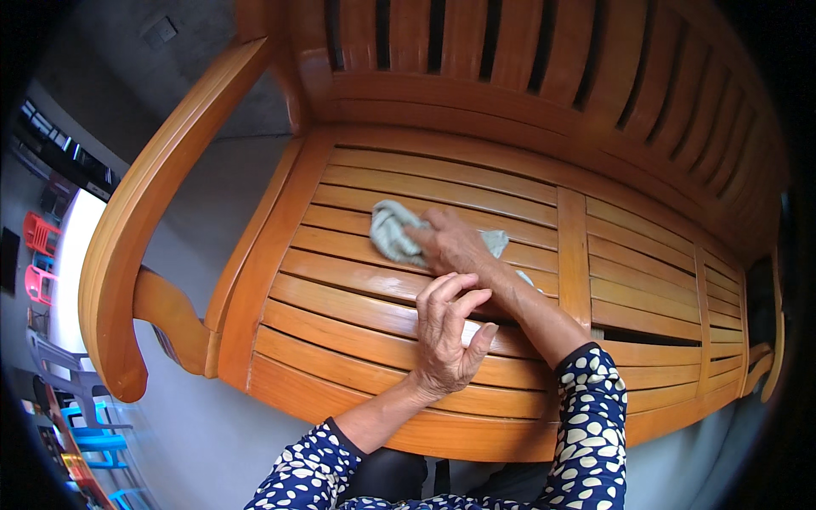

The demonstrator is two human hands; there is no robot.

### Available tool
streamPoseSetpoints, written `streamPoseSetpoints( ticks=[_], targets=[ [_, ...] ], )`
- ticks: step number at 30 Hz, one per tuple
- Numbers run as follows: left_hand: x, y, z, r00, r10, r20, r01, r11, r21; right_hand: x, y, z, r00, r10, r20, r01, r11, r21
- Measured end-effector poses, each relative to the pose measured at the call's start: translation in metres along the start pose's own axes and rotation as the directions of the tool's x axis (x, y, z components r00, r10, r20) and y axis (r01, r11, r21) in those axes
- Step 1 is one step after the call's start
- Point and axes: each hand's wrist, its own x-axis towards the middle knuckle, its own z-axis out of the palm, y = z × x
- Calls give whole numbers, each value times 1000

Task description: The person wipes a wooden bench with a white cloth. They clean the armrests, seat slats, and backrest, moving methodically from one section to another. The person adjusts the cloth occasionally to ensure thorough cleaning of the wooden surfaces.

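Note:
My right hand (455, 246) presses a pale grey-green cloth (393, 231) down onto the slatted seat of a wooden bench (574, 246). The cloth bunches out to the left of the fingers, and another corner shows right of the hand. Motion slightly blurs those fingers. Nearer to me, my left hand (450, 336) is raised just beside the right wrist, its fingers bent and the thumb apart. Nothing that I can make out is in it; a bright patch between thumb and fingers looks like glare on a slat.
The bench's curved armrest (174, 178) rises at the left, and its slatted backrest (510, 42) runs along the far side. Gaps lie between the seat slats. Beyond the armrest, red chairs (40, 234) and blue stools (98, 442) stand at the far left.

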Motion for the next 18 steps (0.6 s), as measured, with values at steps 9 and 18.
streamPoseSetpoints(
  ticks=[9,18],
  targets=[
    [1,2,2,992,-122,-36,119,990,-82,74,58,4,654,585,-479,-728,659,-190],
    [2,-1,-6,988,-107,-114,93,989,-118,128,15,42,959,232,-165,-267,934,-239]
  ],
)
